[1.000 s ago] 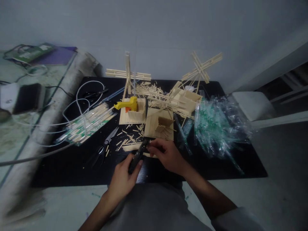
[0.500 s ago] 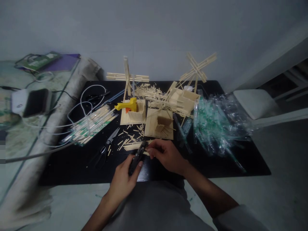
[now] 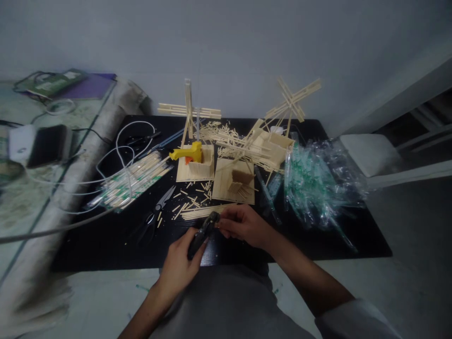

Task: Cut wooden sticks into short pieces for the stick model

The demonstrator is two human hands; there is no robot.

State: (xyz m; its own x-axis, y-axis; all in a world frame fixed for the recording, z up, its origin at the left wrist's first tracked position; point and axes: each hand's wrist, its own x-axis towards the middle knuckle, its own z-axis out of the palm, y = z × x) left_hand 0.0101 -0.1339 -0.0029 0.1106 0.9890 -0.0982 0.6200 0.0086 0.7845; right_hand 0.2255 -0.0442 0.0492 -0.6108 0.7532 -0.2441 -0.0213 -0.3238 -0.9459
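Observation:
My left hand (image 3: 179,259) is closed around a dark pair of pliers (image 3: 202,235), their head pointing up and to the right. Right at the jaws, the fingertips of my right hand (image 3: 249,227) are pinched together. Whatever they hold is too small and hidden to make out. Just beyond both hands lies a row of thin wooden sticks (image 3: 197,214), with short cut pieces (image 3: 192,203) scattered behind it. A square stick-built base (image 3: 224,181) with a small box-like wall on it stands past my right hand.
A yellow glue gun (image 3: 189,153) rests on another wooden base (image 3: 183,174). Scissors (image 3: 162,202) and packed sticks (image 3: 137,181) lie left, crossed by a white cable (image 3: 122,148). Windmill-like stick crosses (image 3: 189,110) rise behind. Clear plastic wrappers (image 3: 314,183) cover the table's right side.
The pliers' head and my right fingertips have shifted slightly down and to the right, still together. My left hand keeps its grip. The view has moved a little.

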